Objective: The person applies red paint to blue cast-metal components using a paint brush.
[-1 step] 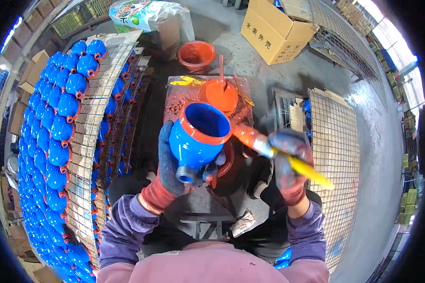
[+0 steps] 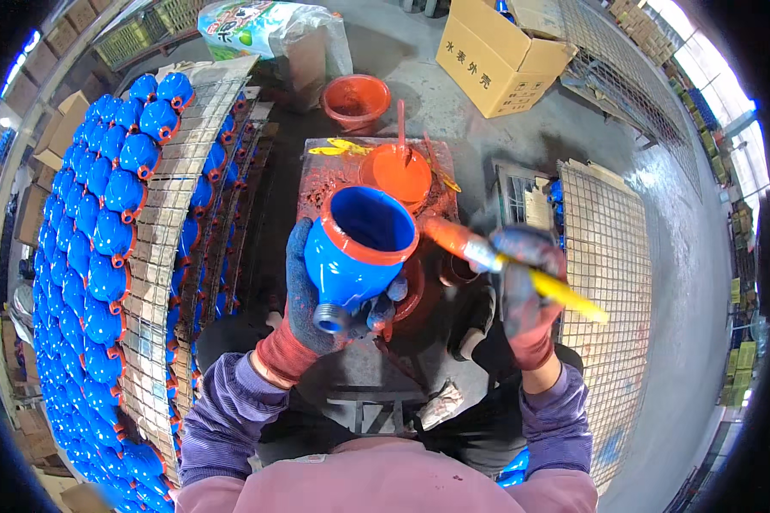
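Observation:
My left hand (image 2: 306, 295), in a dark glove with a red cuff, holds a blue water meter housing (image 2: 351, 269) from below and the side. Its wide round mouth faces up and has a band of red paint around the rim; a threaded pipe stub points toward me. In my gloved right hand (image 2: 529, 286) is a paintbrush (image 2: 565, 297) with a yellow handle, blurred by motion. Its red-coated bristles are at the right side of the rim; I cannot tell whether they touch. Behind the housing, an orange-red paint bowl (image 2: 406, 181) stands on a paint-spattered low table (image 2: 316, 190).
Racks of blue housings (image 2: 103, 231) with red rims fill the left side. A wire mesh rack (image 2: 607, 282) lies at right. Beyond the table are a red basin (image 2: 356, 96) and a cardboard box (image 2: 492, 64). Yellow-handled tools (image 2: 340, 147) lie on the table.
The housing has turned slightly, its pipe stub shifting left. My right hand and the brush have moved a little, with the bristles slightly farther up and right.

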The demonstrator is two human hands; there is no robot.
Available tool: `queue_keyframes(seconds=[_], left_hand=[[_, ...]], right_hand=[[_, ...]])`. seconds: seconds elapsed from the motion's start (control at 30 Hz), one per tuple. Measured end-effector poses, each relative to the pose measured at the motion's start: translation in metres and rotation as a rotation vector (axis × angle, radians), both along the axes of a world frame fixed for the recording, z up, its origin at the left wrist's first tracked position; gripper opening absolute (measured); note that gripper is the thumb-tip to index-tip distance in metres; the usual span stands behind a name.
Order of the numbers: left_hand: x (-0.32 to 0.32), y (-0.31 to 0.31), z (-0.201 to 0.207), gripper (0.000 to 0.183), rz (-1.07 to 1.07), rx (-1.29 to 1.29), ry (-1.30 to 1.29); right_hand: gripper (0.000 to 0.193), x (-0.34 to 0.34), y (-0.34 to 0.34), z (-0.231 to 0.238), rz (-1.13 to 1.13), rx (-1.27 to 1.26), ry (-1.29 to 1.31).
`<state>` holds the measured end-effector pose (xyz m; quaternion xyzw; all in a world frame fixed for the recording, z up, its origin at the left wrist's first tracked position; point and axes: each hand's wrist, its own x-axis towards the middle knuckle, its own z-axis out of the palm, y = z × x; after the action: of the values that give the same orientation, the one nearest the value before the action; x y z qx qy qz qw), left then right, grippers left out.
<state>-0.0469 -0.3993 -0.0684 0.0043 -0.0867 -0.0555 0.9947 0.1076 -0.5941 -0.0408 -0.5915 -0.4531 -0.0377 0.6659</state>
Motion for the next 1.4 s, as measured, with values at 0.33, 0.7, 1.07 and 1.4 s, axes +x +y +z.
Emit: queue_keyframes(seconds=[0.33,0.7,1.07,1.4], left_hand=[[-0.003,-0.008,0.031,0.07,0.353,0.962,0.476],[0.002,-0.04,0.011,0.085,0.609,2.343,-0.075],[-0.001,-0.032,0.003,0.086,0.535,2.503,-0.09],[0.004,-0.026,0.004,0.077,0.568,2.078,0.203]], right_hand=[[0.027,0.015,-0.002,0.011,-0.101,-0.062,0.412],[0.047,0.035,0.015,0.002,-0.224,-0.827,0.117],[0.024,0.0,0.014,0.033,-0.217,-0.67,-0.397],[0.029,-0.003,-0.004,0.042,-0.129,-0.462,-0.712]])
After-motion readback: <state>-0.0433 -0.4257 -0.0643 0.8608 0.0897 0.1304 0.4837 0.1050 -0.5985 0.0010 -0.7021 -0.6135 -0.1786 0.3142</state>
